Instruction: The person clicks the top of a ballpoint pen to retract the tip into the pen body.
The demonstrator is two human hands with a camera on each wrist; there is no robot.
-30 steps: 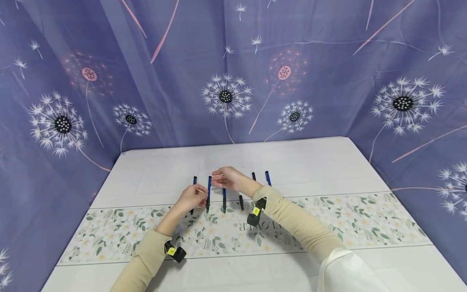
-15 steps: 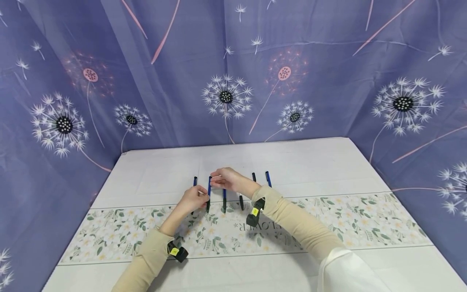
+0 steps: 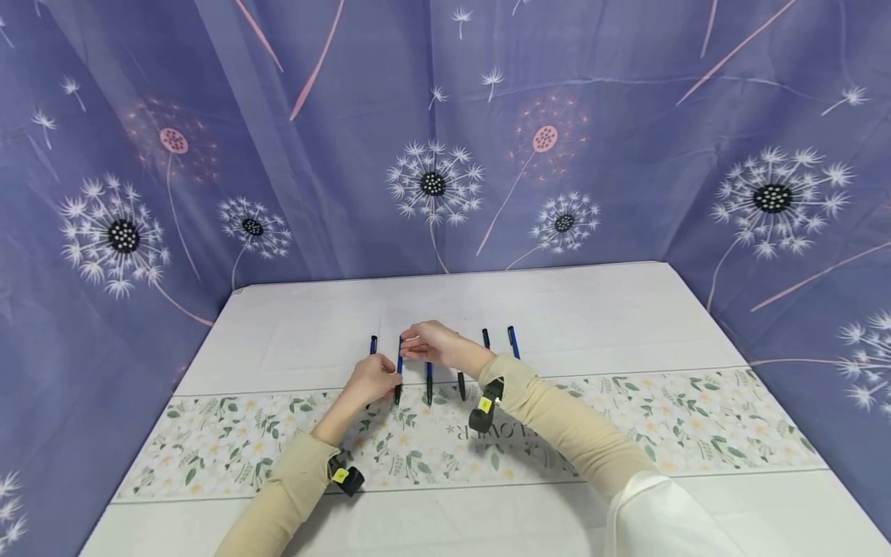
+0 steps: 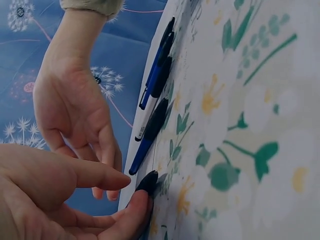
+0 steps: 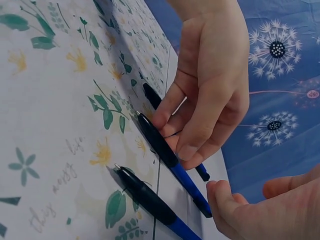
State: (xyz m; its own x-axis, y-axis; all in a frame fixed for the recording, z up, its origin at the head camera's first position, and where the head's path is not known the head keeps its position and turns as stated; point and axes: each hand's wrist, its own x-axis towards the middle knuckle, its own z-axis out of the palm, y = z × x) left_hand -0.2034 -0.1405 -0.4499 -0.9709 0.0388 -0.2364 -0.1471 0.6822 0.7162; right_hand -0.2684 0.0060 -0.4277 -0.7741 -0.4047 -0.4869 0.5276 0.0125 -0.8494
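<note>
Several pens with blue and black barrels lie roughly side by side on the table. My left hand (image 3: pixel 373 379) is at the lower part of the second pen from the left (image 3: pixel 399 365). In the right wrist view its fingertips touch the side of that pen (image 5: pixel 172 165), with thumb and fingers apart. My right hand (image 3: pixel 433 343) is at the pen's far end, its fingertips close to or touching it. In the left wrist view the fingers of the right hand (image 4: pixel 75 105) are relaxed. The leftmost pen (image 3: pixel 373 345) is partly behind the left hand.
Further right lie a blue pen (image 3: pixel 428 383), a black one (image 3: pixel 461 385), a dark pen end (image 3: pixel 486 338) and another blue pen (image 3: pixel 513 342), some partly hidden by the right arm. A flowered strip crosses the white table (image 3: pixel 313 317). A purple curtain (image 3: pixel 334 193) stands behind.
My left hand has shifted slightly right, against the second pen. The right hand has moved a little left, to that pen's far end.
</note>
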